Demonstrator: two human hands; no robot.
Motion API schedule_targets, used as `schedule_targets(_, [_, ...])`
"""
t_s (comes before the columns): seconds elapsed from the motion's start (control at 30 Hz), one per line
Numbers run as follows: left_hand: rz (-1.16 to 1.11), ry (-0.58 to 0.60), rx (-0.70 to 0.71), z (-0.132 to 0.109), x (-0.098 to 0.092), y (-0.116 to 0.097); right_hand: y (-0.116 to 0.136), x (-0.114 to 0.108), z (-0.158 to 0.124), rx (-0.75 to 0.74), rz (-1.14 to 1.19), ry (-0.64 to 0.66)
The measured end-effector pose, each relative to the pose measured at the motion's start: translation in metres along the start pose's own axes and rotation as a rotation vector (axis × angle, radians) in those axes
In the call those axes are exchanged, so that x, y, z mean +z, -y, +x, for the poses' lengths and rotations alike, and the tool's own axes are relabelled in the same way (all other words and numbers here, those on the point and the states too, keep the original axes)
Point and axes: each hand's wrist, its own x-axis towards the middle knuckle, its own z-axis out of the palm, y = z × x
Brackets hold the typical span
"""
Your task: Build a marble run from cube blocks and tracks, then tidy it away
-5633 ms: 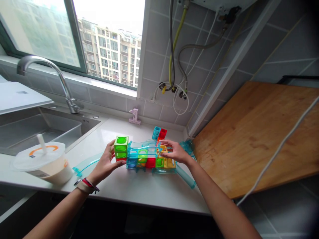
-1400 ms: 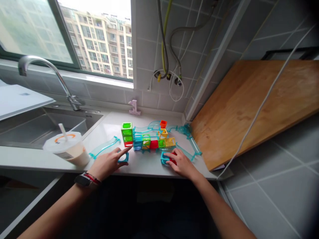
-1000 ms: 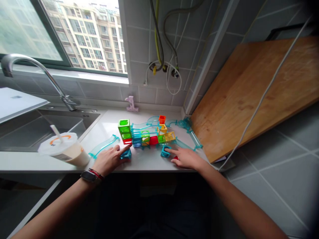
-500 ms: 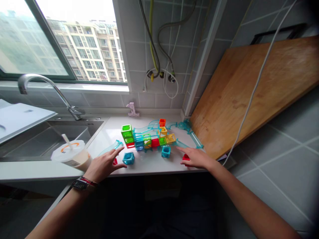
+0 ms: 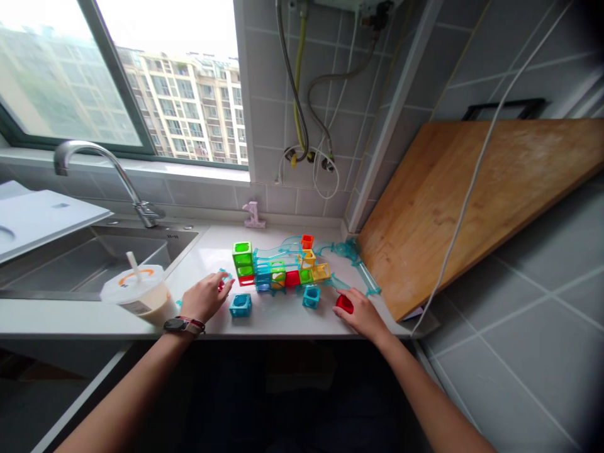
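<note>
A marble-run build of coloured translucent cubes (image 5: 278, 269) and clear blue track pieces stands on the white counter (image 5: 278, 318). Two loose blue cubes lie in front of it, one (image 5: 240, 305) on the left and one (image 5: 311, 296) on the right. My left hand (image 5: 204, 297) is curled over a clear blue curved track piece (image 5: 223, 274) and a small red piece, left of the build. My right hand (image 5: 362, 313) rests on the counter with its fingers closed on a red cube (image 5: 344, 303).
A lidded drink cup with a straw (image 5: 139, 296) stands near the counter's front edge beside the sink (image 5: 89, 261) and tap (image 5: 94, 157). A large wooden board (image 5: 472, 195) leans at the right with a white cable across it. Hoses hang on the tiled wall.
My left hand drew back from the blue cube and closed over the curved track piece. My right hand slid right and closed on the red cube. Both blue cubes now lie loose.
</note>
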Motion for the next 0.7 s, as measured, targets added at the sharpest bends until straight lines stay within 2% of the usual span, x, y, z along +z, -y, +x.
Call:
schedule_targets(0.1, [-0.062, -0.035, 0.016, 0.007, 0.007, -0.004, -0.004, 0.013, -0.005, -0.029, 0.017, -0.088])
schedule_targets(0.17, [-0.126, -0.08, 0.026, 0.009, 0.01, -0.005, -0.004, 0.021, -0.011, -0.041, 0.019, -0.191])
schedule_targets(0.27, [-0.249, -0.214, 0.007, 0.006, 0.009, -0.002, -0.002, 0.031, -0.028, -0.061, 0.021, -0.398])
schedule_targets(0.33, [-0.333, -0.329, -0.047, -0.004, 0.005, 0.001, -0.001, 0.037, -0.042, -0.081, 0.022, -0.519])
schedule_targets(0.43, [-0.443, -0.468, -0.145, -0.036, 0.001, 0.006, -0.005, 0.048, -0.065, -0.086, 0.028, -0.613])
schedule_targets(0.53, [-0.667, -0.533, -0.197, -0.082, 0.007, 0.005, -0.018, 0.063, -0.084, -0.091, 0.013, -0.634])
schedule_targets(0.6, [-0.769, -0.498, -0.203, -0.112, 0.017, 0.003, -0.028, 0.073, -0.092, -0.108, -0.025, -0.63])
schedule_targets(0.7, [-0.768, -0.426, -0.186, -0.145, 0.033, -0.001, -0.034, 0.082, -0.095, -0.14, -0.089, -0.626])
